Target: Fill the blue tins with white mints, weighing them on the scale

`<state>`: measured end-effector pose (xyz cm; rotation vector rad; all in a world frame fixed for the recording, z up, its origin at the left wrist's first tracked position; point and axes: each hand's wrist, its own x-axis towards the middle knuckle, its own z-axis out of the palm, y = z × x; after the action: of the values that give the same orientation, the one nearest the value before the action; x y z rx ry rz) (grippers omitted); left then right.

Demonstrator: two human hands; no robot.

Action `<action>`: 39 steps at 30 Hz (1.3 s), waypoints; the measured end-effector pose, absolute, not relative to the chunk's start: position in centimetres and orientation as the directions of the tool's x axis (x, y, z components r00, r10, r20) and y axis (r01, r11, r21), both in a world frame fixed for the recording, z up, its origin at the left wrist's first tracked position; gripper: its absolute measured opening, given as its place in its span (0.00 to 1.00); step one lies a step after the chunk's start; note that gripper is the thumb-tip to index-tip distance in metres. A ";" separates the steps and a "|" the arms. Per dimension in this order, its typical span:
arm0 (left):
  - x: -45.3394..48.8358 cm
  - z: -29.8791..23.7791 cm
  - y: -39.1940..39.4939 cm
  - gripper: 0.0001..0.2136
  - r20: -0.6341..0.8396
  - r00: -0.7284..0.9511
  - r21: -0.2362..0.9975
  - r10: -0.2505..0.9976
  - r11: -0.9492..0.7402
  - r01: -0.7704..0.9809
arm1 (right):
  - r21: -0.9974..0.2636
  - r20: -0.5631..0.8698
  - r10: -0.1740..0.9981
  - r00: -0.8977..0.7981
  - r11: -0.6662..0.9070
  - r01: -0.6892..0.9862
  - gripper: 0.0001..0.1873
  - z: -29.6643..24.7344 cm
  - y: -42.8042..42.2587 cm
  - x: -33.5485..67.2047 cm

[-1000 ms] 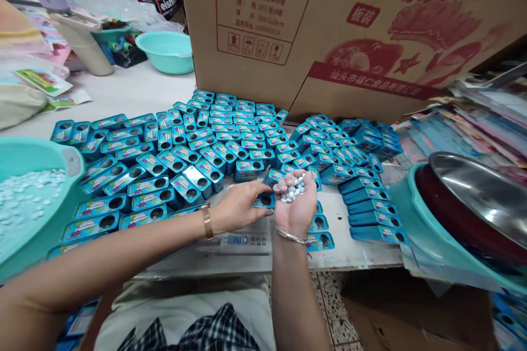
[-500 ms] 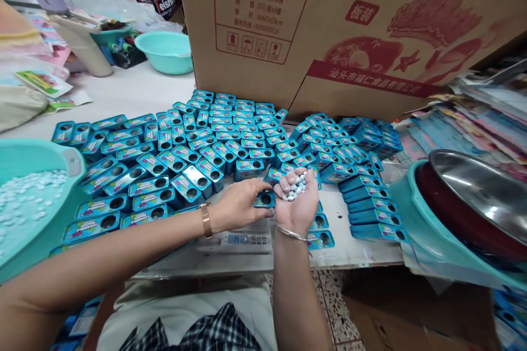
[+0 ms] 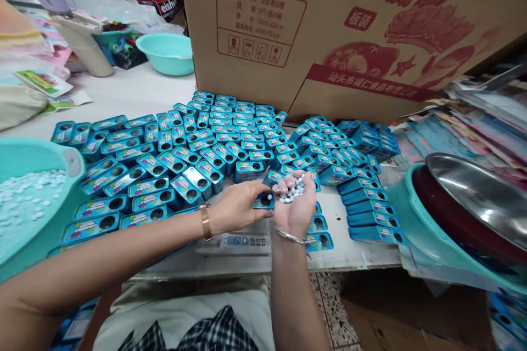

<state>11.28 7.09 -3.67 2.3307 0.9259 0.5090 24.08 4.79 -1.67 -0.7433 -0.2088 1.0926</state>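
My left hand (image 3: 245, 203) has its fingers closed around a small blue candy tin (image 3: 262, 201) with a round dark opening in its top. Cupped palm up beside it, my right hand (image 3: 295, 205) holds a pile of small pale blue candies (image 3: 294, 187). One candy shows at the tin's opening, close to my right fingertips. Below my left hand is a white digital scale (image 3: 242, 245), and its display appears to read 150.3. How the tin sits on the scale is hidden by my hand.
Rows of blue tins (image 3: 152, 197) cover the table left, behind and right. A teal basin (image 3: 74, 164) of pale candies stands at left, another teal basin (image 3: 164, 55) farther back. A large cardboard box (image 3: 263, 77) blocks the rear. A steel bowl (image 3: 486, 192) sits at right.
The scale's reading has risen from about 147.6 to about 150.3. A candy now shows at the tin's opening. My hands stay in nearly the same place.
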 end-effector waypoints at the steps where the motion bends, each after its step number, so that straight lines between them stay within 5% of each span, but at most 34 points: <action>1: 11.3 -3.7 7.1 0.22 0.130 0.689 0.632 0.713 -0.595 0.497 | -0.614 -0.206 0.871 0.447 0.240 -0.752 0.12 -1.8 4.8 24.2; 12: 8.3 -2.0 7.7 0.26 0.176 0.664 0.661 0.727 -0.587 0.468 | -0.309 -0.218 0.941 0.259 0.185 -0.933 0.11 -1.1 3.3 27.9; 26: 6.7 -0.4 7.2 0.22 0.238 0.651 0.584 0.721 -0.642 0.497 | -0.306 -0.221 0.939 0.264 0.191 -0.933 0.11 -1.4 3.0 27.7; 33: 10.3 1.2 6.5 0.09 0.370 0.706 0.320 0.603 -0.797 0.513 | -0.283 -0.405 0.883 0.237 0.125 -0.951 0.09 -0.8 3.8 25.3; 39: 12.9 1.8 6.8 0.11 0.302 0.772 0.272 0.560 -0.826 0.493 | -0.282 -0.453 0.854 0.255 0.134 -0.950 0.09 -0.4 4.0 24.6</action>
<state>12.87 6.78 1.76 2.7878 0.8360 0.5585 24.64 4.04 -0.38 -0.5741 0.1997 1.3203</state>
